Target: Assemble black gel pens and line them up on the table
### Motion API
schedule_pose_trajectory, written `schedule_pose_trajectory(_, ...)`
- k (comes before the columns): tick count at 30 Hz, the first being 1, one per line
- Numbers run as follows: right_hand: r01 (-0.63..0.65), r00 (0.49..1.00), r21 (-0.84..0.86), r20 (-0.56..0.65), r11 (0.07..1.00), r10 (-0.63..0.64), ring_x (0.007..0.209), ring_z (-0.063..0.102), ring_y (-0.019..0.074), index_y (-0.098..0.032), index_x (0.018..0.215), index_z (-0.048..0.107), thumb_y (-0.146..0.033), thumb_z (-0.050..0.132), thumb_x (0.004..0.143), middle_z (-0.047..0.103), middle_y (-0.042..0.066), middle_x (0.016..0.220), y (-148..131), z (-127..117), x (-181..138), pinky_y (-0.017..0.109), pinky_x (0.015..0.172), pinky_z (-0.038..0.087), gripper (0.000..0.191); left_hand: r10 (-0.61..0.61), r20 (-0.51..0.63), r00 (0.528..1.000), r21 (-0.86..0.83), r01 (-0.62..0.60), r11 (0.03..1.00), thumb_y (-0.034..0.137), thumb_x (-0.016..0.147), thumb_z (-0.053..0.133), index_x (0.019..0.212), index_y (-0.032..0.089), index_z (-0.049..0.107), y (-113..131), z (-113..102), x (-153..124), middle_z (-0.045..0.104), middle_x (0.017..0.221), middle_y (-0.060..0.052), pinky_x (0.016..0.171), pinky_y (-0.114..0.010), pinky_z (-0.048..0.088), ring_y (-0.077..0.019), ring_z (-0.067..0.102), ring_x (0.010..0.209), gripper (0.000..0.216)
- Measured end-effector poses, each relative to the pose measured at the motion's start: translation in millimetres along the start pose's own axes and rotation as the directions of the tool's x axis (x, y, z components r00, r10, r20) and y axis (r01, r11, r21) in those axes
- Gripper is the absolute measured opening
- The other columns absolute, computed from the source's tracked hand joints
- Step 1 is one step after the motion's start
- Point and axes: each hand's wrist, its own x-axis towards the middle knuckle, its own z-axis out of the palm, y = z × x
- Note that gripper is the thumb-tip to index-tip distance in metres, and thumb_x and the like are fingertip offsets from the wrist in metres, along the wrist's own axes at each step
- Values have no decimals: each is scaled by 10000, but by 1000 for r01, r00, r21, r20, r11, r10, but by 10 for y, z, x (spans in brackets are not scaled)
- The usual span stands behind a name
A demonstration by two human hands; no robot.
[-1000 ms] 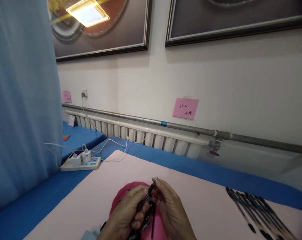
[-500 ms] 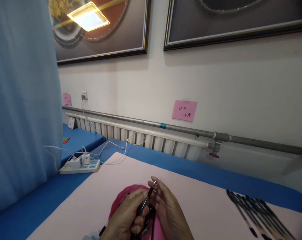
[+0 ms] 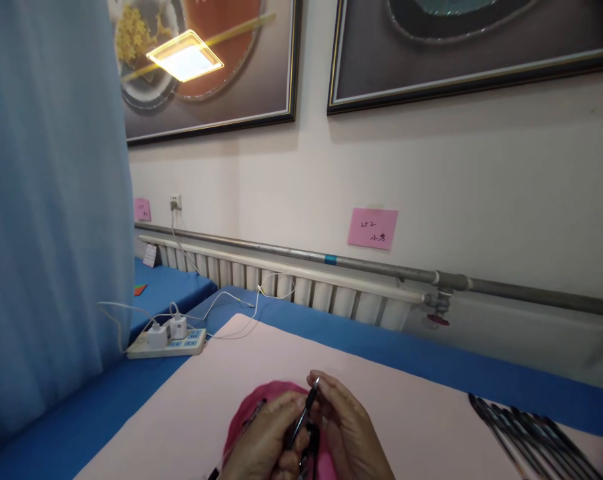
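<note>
At the bottom edge, my left hand (image 3: 261,443) and my right hand (image 3: 348,433) meet over a pink cloth (image 3: 254,417). Both are closed round a thin black pen (image 3: 304,413) that points up and to the right, its silver tip showing between the fingertips. More dark pen parts sit under the hands, mostly hidden. The hands rest above a pale pink sheet (image 3: 406,407) laid on a blue table (image 3: 416,350).
A row of several black pens (image 3: 526,437) lies on the sheet at the lower right. A white power strip (image 3: 166,340) with chargers and cables sits at the left, by a blue curtain (image 3: 46,220). A radiator (image 3: 281,283) and pipe run along the wall.
The view has shifted slightly, so the hands sit lower in the frame. They stay closed on the pen, with small finger movements at its tip.
</note>
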Motion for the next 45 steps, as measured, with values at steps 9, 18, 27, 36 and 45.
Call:
schedule_pose_trajectory(9, 2, 999, -30, 50, 1000, 0, 581, 490, 120, -179, 620, 695, -384, 821, 554, 585, -22, 576, 46, 43, -12, 221, 565, 418, 250, 45, 5, 999, -8, -45, 999, 559, 712, 584, 866, 226, 430, -19, 4, -3, 456, 486, 92, 350, -176, 24, 4, 218, 289, 397)
schedule_pose_trajectory(18, -14, 998, 9, 60, 1000, 13, 723, 559, 170, -182, 775, 748, -392, 821, 545, 664, 22, 732, 62, 21, 5, 266, 685, 455, 320, 53, -5, 999, 21, -52, 998, 599, 675, 601, 881, 225, 443, -5, 29, 7, 460, 475, 95, 342, -167, 39, 1, 226, 281, 455)
schedule_pose_trajectory(27, -8, 999, 28, 36, 1000, 7, 718, 562, 167, -177, 784, 750, -380, 843, 508, 685, 26, 759, 65, -5, 18, 263, 663, 449, 355, 106, 25, 994, 68, -108, 992, 590, 698, 583, 839, 209, 487, -27, -6, 44, 433, 475, 88, 347, -179, 49, -7, 205, 298, 418)
schedule_pose_trajectory(36, -70, 994, 45, 84, 997, 66, 738, 586, 186, -183, 758, 750, -355, 841, 514, 707, 54, 812, 45, -75, 92, 285, 686, 467, 312, 211, 11, 977, 134, -211, 968, 592, 630, 654, 750, 176, 570, -4, -7, 85, 479, 551, 30, 410, -186, 218, -58, 371, 434, 441)
schedule_pose_trajectory(45, -79, 993, 2, 92, 997, 78, 764, 597, 193, -185, 754, 748, -374, 847, 507, 702, 46, 780, 23, -45, 50, 293, 708, 465, 327, 235, 29, 972, 122, -236, 964, 618, 600, 657, 691, 177, 529, 61, 49, 9, 416, 494, 58, 445, -197, 208, -54, 336, 438, 468)
